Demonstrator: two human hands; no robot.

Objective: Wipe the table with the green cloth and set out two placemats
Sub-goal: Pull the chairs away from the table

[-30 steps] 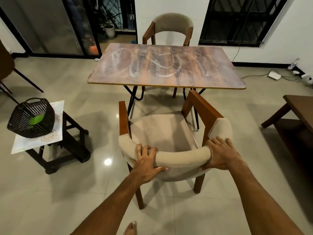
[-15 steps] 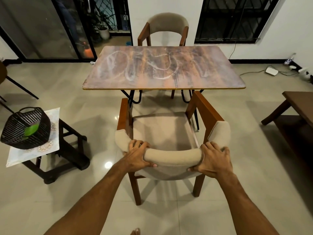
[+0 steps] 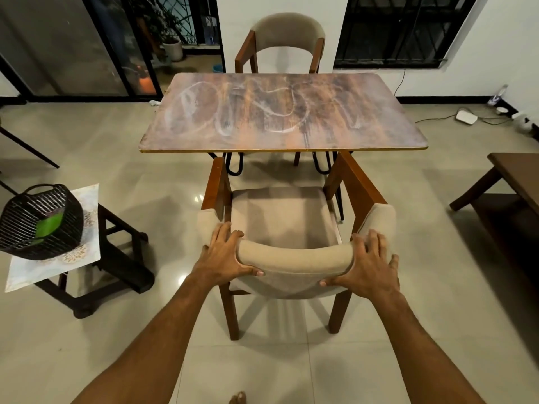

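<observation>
A rectangular wooden table [image 3: 379,123] with white smear marks across its top stands ahead of me. The green cloth [image 3: 50,226] lies inside a black woven basket [image 3: 26,211] at the left. The basket rests on a pale patterned placemat [image 3: 87,252], which covers a low dark stool. My left hand [image 3: 224,258] and my right hand [image 3: 369,265] both grip the padded beige backrest of the near chair [image 3: 294,258], one at each end. The chair faces the table, its front just under the table edge.
A second beige chair [image 3: 287,33] stands at the table's far side. A dark wooden bench [image 3: 513,176] is at the right. Cables and a white power strip [image 3: 466,117] lie on the floor by the right wall. Glass doors are at the back left.
The chair has turned square to the table and moved closer to it. Both hands have shifted to grip the backrest's ends more firmly.
</observation>
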